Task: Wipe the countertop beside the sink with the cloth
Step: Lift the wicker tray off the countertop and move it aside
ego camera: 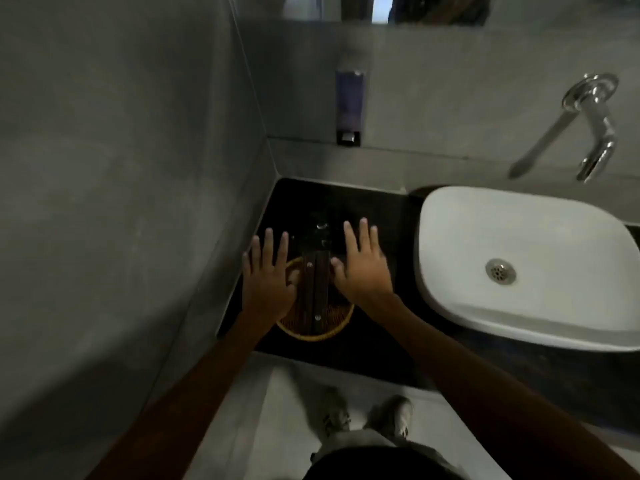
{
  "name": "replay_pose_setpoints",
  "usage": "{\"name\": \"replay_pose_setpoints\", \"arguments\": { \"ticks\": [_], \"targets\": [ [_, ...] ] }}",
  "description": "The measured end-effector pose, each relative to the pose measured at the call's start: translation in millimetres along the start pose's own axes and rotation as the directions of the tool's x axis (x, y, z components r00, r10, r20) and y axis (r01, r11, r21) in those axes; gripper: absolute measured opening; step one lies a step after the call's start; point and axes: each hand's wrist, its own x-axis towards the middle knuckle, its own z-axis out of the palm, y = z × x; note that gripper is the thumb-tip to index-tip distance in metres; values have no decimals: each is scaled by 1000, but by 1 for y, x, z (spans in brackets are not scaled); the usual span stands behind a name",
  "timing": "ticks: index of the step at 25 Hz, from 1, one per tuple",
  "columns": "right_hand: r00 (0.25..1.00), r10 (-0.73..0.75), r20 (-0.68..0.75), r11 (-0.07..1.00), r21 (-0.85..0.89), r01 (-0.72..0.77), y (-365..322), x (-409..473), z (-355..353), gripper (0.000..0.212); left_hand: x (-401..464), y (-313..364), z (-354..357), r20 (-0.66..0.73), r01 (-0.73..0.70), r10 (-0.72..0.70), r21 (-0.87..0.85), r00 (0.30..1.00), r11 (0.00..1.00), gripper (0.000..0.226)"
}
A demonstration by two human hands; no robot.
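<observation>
A black countertop [349,202] runs left of a white basin sink [519,265]. On it stands a round woven basket [318,332] with a dark wooden handle [317,289] across its top. My left hand [268,275] hovers over the basket's left side with fingers spread. My right hand [363,268] is over the basket's right side, fingers spread too, thumb near the handle. Neither hand grips anything. No cloth shows in the head view. Small shiny objects [322,230] lie on the counter beyond the basket, too dark to name.
A grey wall [121,202] closes the counter on the left. A soap dispenser [349,109] hangs on the back wall. A chrome tap [595,133] juts out above the sink. My shoes [367,414] stand on the pale floor below the counter edge.
</observation>
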Motion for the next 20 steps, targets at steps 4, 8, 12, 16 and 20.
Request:
{"name": "replay_pose_setpoints", "arguments": {
  "ticks": [4, 8, 12, 16, 20],
  "targets": [
    [890, 240, 388, 949, 97, -299, 17, -7, 49, 96, -18, -22, 47, 338, 199, -172, -45, 925, 979, 94],
    [913, 225, 341, 909, 264, -323, 27, -4, 51, 68, -20, -11, 48, 292, 290, -228, -191, 929, 938, 83],
    [954, 248, 171, 917, 276, -288, 60, -42, 11, 44, -46, 28, 27, 195, 289, -224, -437, 955, 852, 88],
    [926, 375, 47, 903, 209, -376, 124, -148, -46, 41, -111, 105, 32, 300, 228, -57, -572, 952, 788, 95],
    [796, 604, 42, 786, 138, -603, 198, -240, -72, 43, -139, 198, 60, 470, 160, 199, -619, 860, 769, 89]
  ]
}}
